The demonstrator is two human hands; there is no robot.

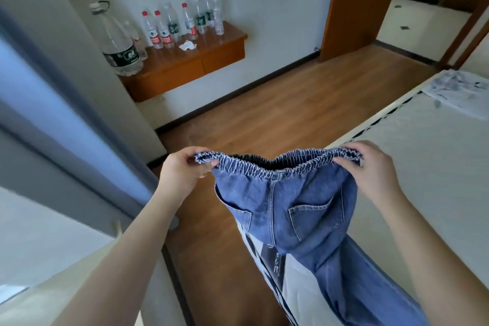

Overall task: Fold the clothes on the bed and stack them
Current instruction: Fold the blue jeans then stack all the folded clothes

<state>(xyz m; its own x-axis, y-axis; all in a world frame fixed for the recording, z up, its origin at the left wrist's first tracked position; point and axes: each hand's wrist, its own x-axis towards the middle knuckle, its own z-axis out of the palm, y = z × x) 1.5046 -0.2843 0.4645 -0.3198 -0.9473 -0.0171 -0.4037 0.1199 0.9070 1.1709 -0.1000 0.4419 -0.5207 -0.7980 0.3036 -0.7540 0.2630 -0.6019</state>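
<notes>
Both hands, left (182, 169) and right (370, 167), pinch jeans (299, 206) waistband, lower centre. Step: spreading; next lay on bed (423, 153).

On the wooden shelf (201, 53) stand about 10 plastic bottles (169, 26), 1 of them large, while 2 garments show: 1 pair of jeans (304, 209) and 1 folded patterned cloth (457, 92).
</notes>
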